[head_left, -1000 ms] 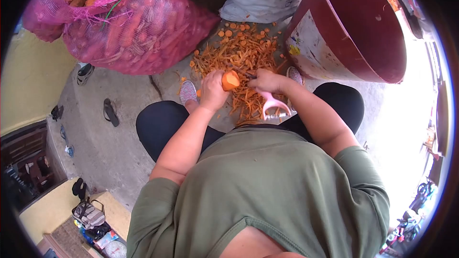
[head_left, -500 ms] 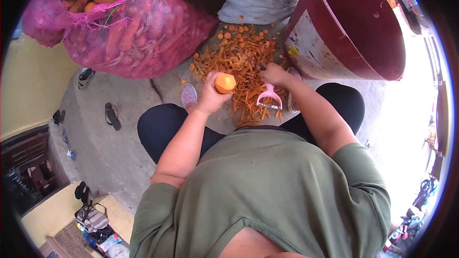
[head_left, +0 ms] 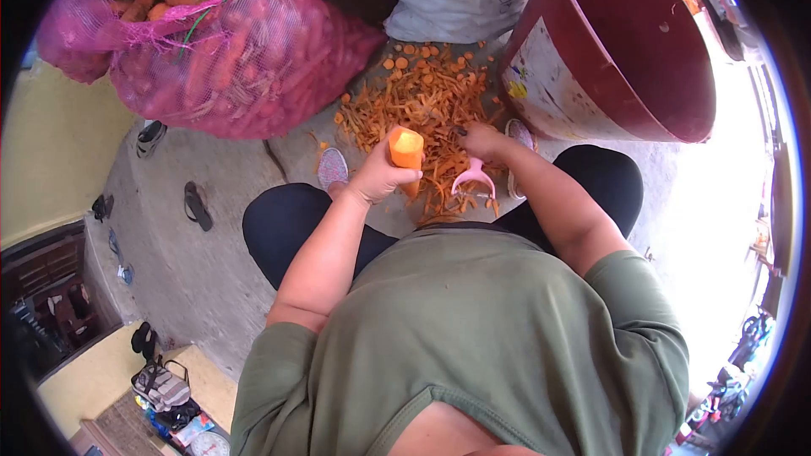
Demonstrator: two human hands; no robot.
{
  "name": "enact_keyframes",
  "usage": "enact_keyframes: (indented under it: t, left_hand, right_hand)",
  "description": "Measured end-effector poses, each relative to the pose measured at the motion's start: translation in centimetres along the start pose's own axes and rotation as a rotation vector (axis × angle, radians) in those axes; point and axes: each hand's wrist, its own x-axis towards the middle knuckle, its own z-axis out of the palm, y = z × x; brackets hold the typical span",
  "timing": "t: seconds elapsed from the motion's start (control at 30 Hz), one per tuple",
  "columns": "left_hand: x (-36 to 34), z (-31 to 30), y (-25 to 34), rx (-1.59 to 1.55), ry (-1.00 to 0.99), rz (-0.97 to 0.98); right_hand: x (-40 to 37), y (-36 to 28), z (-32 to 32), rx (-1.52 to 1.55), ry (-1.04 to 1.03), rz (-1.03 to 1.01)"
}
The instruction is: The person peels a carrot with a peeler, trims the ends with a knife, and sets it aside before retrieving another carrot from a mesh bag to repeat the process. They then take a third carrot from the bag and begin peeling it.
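My left hand [head_left: 380, 176] is wrapped round a peeled carrot [head_left: 406, 150], its flat cut end facing up and its lower part showing below my fingers. In my closed right hand [head_left: 487, 143] is a pink peeler [head_left: 475, 174], its blade end toward me and apart from the carrot. A small dark thing [head_left: 459, 130] juts from the far side of my right fingers; I cannot make out what it is. Beneath both hands spreads a heap of orange peelings [head_left: 431, 101] on the concrete floor, with round carrot slices [head_left: 401, 62] at its far side.
A pink mesh sack [head_left: 245, 76] full of carrots stands at the far left. Behind the heap is a white sack [head_left: 456, 0]. A large dark red tub [head_left: 583, 51] leans at the right. Loose sandals [head_left: 197, 206] lie on the floor at left.
The carrot has tilted in my left hand, so more of its side shows, and it has shifted slightly right. My right hand with the peeler has moved slightly toward me.
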Motion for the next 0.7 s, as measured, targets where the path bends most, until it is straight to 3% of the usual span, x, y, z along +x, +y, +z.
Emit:
enact_keyframes:
  t: [0.03, 0.07, 0.17, 0.2, 0.33, 0.37, 0.4, 0.5, 0.53, 0.6, 0.67, 0.7]
  left_hand:
    - [0.0, -0.2, -0.2, -0.024, 0.047, -0.045]
    - [0.1, -0.4, -0.4, -0.052, 0.093, -0.09]
    - [0.4, -0.5, -0.4, -0.21, 0.166, -0.21]
    - [0.4, -0.5, -0.4, -0.272, 0.177, -0.247]
    - [0.3, -0.6, -0.9, -0.274, 0.07, -0.156]
    - [0.2, -0.5, -0.8, -0.247, 0.021, -0.14]
    - [0.3, -0.5, -0.6, -0.219, -0.027, -0.119]
    - [0.0, 0.1, 0.9, -0.208, 0.163, -0.309]
    - [0.5, 0.3, 1.4, -0.169, 0.183, -0.307]
    - [2.4, 0.9, 3.1, -0.09, 0.228, -0.301]
    - [4.5, 3.2, 7.9, -0.199, 0.103, -0.127]
    - [5.9, 4.1, 9.7, -0.274, -0.021, 0.095]
  right_hand:
    - [0.0, 0.2, -0.2, 0.027, 0.022, 0.051]
    - [0.2, 0.5, -0.6, -0.223, -0.004, -0.324]
    - [-3.1, -4.9, -2.5, 0.223, -0.013, -0.107]
    - [-4.2, -6.1, -2.9, 0.261, -0.039, -0.141]
    - [-2.4, -4.9, -1.5, 0.118, -0.003, -0.078]
    - [-2.2, -3.3, -2.2, -0.088, -0.078, -0.05]
    - [1.3, 1.8, 0.2, -0.344, -0.08, -0.226]
    - [1.8, 4.4, 0.0, -0.324, -0.038, -0.175]
    - [0.5, 2.2, -1.0, -0.024, 0.002, 0.099]
    - [0.5, 1.6, -0.4, -0.153, -0.02, 0.031]
    - [-0.1, 0.6, -0.3, -0.126, -0.061, 0.05]
    - [-0.3, 0.7, 0.0, 0.055, -0.049, 0.101]
